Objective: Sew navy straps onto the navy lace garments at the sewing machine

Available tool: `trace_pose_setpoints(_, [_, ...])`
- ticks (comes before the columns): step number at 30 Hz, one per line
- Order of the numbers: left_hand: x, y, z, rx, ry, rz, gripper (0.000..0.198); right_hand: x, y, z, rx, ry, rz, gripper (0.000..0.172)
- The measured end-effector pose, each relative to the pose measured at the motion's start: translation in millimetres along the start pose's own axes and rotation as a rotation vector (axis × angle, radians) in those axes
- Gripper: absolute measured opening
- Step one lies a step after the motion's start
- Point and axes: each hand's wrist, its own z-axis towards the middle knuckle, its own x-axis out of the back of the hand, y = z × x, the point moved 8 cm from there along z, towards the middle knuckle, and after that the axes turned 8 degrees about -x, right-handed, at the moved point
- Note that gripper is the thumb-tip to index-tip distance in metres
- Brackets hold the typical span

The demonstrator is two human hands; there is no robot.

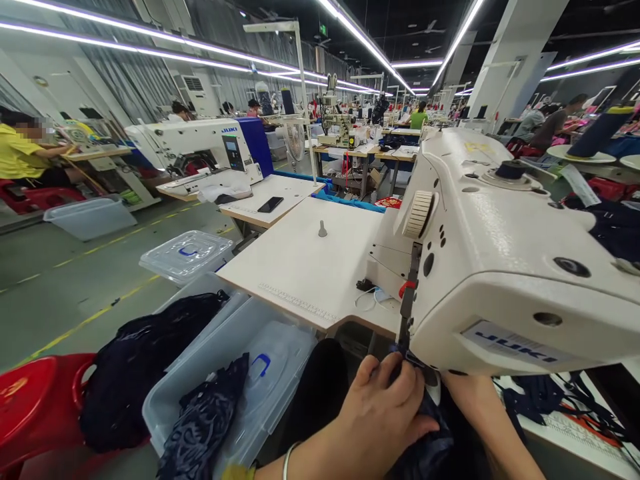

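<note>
My left hand [383, 407], with a bangle at the wrist, is closed on a dark navy garment piece [433, 437] at the needle end of a white JUKI sewing machine [480, 267]. Its fingers are curled close under the machine's needle area. Part of the navy fabric hangs down beneath the hand over my lap. My right hand [465, 390] reaches in from the right under the machine head. Its fingers are hidden behind the head and the fabric, so their grip does not show.
A white table [305, 260] with a printed ruler extends left of the machine. Below stand a clear plastic bin [165, 400] holding navy lace fabric and a red stool [40, 400] beside piled dark garments [135, 373]. A phone [271, 205] lies near another JUKI machine [200, 143].
</note>
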Motion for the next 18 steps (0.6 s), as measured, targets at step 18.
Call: trace_pose_setpoints(18, [-1.9,4.2,0.0,-0.052,0.002,-0.034,0.038,-3.5,0.2,0.7,-0.041,0.000,0.031,0.015])
